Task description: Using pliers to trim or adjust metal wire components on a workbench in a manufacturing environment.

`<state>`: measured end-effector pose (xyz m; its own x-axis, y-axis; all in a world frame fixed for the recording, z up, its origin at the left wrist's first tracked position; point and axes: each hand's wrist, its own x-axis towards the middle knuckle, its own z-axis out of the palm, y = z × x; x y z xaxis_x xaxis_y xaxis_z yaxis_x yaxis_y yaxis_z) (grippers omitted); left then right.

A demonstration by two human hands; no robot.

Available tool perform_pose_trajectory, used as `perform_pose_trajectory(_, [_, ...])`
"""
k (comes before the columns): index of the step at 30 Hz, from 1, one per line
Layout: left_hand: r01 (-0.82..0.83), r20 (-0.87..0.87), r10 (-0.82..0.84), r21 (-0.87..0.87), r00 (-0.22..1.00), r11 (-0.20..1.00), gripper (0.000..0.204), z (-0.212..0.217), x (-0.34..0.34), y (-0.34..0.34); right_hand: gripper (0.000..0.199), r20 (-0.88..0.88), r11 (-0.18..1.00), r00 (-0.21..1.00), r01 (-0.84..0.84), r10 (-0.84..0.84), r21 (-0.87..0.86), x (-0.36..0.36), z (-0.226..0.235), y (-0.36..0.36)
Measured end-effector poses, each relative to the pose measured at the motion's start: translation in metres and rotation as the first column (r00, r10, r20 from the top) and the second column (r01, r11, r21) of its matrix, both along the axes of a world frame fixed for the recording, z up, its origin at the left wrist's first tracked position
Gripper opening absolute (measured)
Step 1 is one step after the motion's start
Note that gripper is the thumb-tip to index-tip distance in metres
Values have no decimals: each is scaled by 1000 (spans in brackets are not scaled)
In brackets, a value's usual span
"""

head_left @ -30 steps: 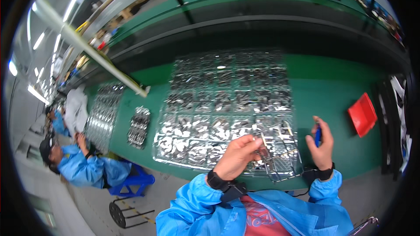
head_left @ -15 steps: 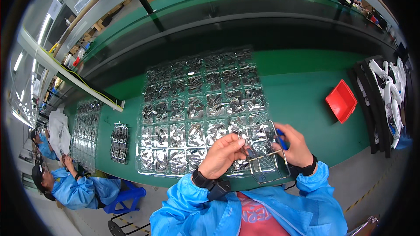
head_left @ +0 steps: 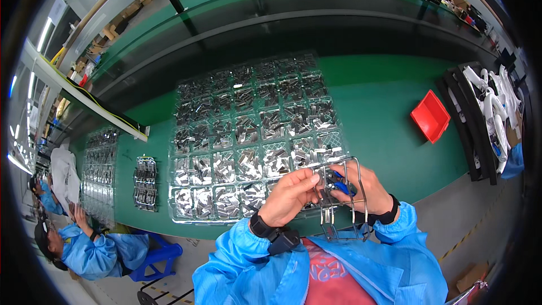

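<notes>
My left hand (head_left: 289, 195) pinches the left side of a metal wire rack (head_left: 361, 192), an open frame of bent rods held tilted above the table's front edge. On the rack's right side is my right hand (head_left: 370, 189), its fingers curled around a small blue-handled tool (head_left: 344, 187) among the rods. The tool's working end is hidden, so I cannot tell its exact kind. Just beyond my hands lies a clear compartment tray (head_left: 248, 183) heaped with small shiny and dark metal pieces (head_left: 275, 161).
A second wire rack (head_left: 145, 183) holding dark parts stands left of the tray. A red bin (head_left: 431, 117) sits at the right, near black foam holders (head_left: 466, 130) with white parts. Farther left, a co-worker (head_left: 93, 248) in blue sits by another tray (head_left: 100, 175).
The blue-handled tool and my right hand have moved left, in among the rods. The wire rack has turned more upright. The whole view has shifted slightly.
</notes>
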<state>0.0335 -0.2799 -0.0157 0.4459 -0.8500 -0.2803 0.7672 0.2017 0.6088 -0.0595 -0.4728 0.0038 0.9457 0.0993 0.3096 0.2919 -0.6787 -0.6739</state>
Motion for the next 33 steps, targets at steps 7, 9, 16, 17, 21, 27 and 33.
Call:
perform_pose_trajectory(7, [7,-6,-7,-3,1000,1000,14,-2,0,0,53,-32,1000,999,20,-20,-20,-3,6,5])
perform_pose_trajectory(9, [18,7,-18,-6,1000,1000,13,-1,1,0,53,-37,999,999,34,-35,-26,-5,6,5])
perform_pose_trajectory(16, [39,-5,-39,-4,999,999,12,-6,2,-2,50,71,998,996,48,-45,-31,-2,3,6])
perform_pose_trajectory(17, [35,20,-35,8,999,999,12,-8,3,-4,50,70,998,996,50,-48,-29,-3,3,5])
perform_pose_trajectory(21, [34,36,-37,67,999,997,11,-15,0,-8,48,-6,995,998,58,-59,-78,-12,-5,1])
perform_pose_trajectory(27, [83,21,-87,157,996,984,14,-25,3,-25,42,-48,982,986,154,-160,-105,-20,-16,-12])
perform_pose_trajectory(33, [62,65,-79,221,995,973,15,-25,24,-54,39,-27,959,963,266,-270,-101,-8,-10,-26])
